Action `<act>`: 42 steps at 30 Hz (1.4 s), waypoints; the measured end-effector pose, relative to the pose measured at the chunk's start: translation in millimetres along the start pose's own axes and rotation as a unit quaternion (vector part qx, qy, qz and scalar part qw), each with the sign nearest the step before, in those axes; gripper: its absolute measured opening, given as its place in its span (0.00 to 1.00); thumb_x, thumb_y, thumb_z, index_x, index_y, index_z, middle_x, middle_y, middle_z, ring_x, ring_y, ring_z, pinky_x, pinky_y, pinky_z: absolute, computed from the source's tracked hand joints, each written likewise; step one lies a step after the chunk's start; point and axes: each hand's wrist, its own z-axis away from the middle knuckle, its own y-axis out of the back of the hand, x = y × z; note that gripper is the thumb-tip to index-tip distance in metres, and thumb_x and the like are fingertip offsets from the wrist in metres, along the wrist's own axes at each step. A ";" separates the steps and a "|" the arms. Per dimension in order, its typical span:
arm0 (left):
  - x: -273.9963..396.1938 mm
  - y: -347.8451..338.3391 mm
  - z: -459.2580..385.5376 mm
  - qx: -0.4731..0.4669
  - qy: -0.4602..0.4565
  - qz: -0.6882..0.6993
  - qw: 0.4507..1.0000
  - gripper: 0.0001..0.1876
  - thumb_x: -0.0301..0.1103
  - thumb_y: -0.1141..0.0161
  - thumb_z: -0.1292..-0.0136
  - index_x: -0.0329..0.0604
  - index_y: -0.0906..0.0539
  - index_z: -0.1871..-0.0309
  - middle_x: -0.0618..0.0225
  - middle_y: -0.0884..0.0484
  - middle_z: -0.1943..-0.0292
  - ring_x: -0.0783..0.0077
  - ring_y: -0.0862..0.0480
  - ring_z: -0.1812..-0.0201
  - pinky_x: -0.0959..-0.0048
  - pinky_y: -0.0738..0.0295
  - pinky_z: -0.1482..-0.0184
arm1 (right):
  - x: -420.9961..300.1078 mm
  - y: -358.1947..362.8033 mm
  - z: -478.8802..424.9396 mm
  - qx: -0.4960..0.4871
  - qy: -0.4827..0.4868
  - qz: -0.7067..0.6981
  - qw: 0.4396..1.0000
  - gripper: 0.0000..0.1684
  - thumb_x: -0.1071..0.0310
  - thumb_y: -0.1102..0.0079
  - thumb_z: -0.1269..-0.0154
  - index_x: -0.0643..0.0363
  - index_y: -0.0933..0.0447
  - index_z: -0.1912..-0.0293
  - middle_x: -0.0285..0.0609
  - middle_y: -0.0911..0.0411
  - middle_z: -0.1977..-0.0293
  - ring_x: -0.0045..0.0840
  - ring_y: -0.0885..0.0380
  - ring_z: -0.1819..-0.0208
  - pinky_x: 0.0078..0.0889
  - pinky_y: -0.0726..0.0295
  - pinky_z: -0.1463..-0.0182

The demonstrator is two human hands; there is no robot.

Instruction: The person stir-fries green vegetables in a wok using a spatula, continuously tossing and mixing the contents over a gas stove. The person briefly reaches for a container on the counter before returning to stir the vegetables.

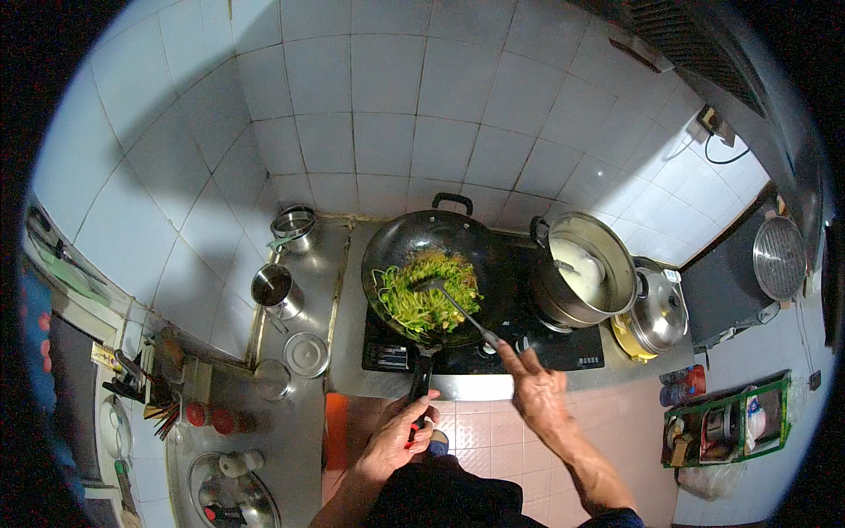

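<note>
My left hand [401, 432] grips the long black handle [422, 379] of a dark wok [396, 237], which sits on the left side of a black gas cooktop [455, 362]. In the wok lies a heap of chopped green vegetables [422, 307], with some brownish bits along the far side. My right hand [538, 389] is closed around the handle of a metal cooking spatula [465, 315]. The spatula reaches down and left into the vegetables, and its head is partly hidden among them.
Right of the wok stands a deep metal pot [594, 264] holding whitish contents. A lidded pot [657, 317] is beyond it. On the left counter are a metal cup [274, 290], another metal container [294, 228], a glass lid [305, 354], and a sink [234, 495]. Tiled wall rises behind.
</note>
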 end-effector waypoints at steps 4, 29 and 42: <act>1.2 0.3 0.1 -0.004 0.008 0.000 1.000 0.19 0.45 0.45 0.21 0.50 0.26 0.33 0.71 0.24 0.61 0.85 0.36 0.79 0.83 0.45 0.82 | 29.7 1.1 8.5 0.009 -0.017 -0.017 1.000 0.48 0.80 0.42 0.43 0.43 0.36 0.23 0.46 0.20 0.56 0.43 0.17 0.73 0.49 0.21 0.74; -1.5 -1.6 -4.1 0.005 0.004 -0.003 1.000 0.20 0.45 0.44 0.21 0.50 0.26 0.31 0.70 0.23 0.60 0.85 0.36 0.77 0.82 0.44 0.81 | -25.8 -5.1 15.9 0.021 -0.115 -0.134 0.984 0.30 0.74 0.48 0.27 0.48 0.30 0.28 0.45 0.22 0.65 0.44 0.18 0.73 0.52 0.24 0.69; -4.4 -9.2 -0.2 -0.012 -0.016 0.015 1.000 0.19 0.44 0.42 0.22 0.49 0.24 0.34 0.69 0.23 0.62 0.83 0.34 0.78 0.81 0.44 0.82 | -14.6 2.4 36.5 -0.048 -0.142 -0.183 0.972 0.31 0.71 0.42 0.33 0.58 0.28 0.30 0.60 0.19 0.74 0.56 0.17 0.72 0.53 0.21 0.67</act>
